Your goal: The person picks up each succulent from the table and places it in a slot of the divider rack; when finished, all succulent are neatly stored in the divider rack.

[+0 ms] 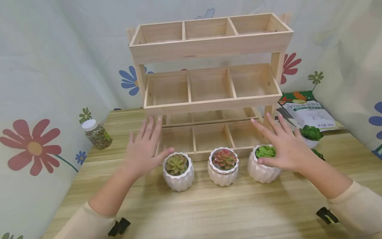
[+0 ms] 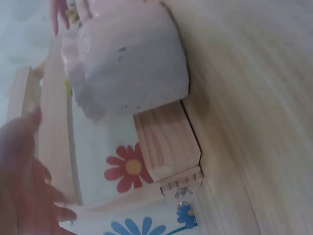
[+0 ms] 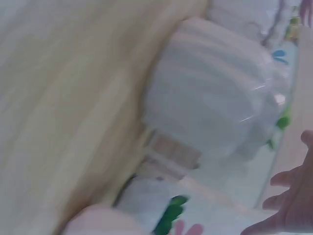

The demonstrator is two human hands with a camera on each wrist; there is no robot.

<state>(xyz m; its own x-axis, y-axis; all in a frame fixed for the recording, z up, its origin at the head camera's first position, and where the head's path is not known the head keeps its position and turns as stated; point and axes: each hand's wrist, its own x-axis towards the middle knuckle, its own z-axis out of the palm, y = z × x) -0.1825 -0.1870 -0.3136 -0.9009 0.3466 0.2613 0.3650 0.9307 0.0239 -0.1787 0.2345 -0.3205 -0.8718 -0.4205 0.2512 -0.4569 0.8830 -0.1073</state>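
Three white ribbed pots with succulents stand in a row before the wooden rack: an olive-green succulent [image 1: 176, 164] at left, a reddish succulent [image 1: 224, 159] in the middle and a bright green succulent [image 1: 265, 151] at right. My left hand [image 1: 146, 147] is held with fingers spread, just left of the left pot. Over the right pot's edge in the head view hovers my right hand [image 1: 283, 146], its fingers spread too. Neither hand holds anything. The left wrist view shows the left white pot [image 2: 132, 58] close up, and the right wrist view a blurred white pot [image 3: 210, 88].
The tiered wooden rack [image 1: 212, 49] has planter boxes split into three compartments each. A white-lidded jar [image 1: 97, 134] stands at the left table edge. Behind the right hand are a printed bag [image 1: 310, 113] and a dark green plant [image 1: 311, 132] in a pot.
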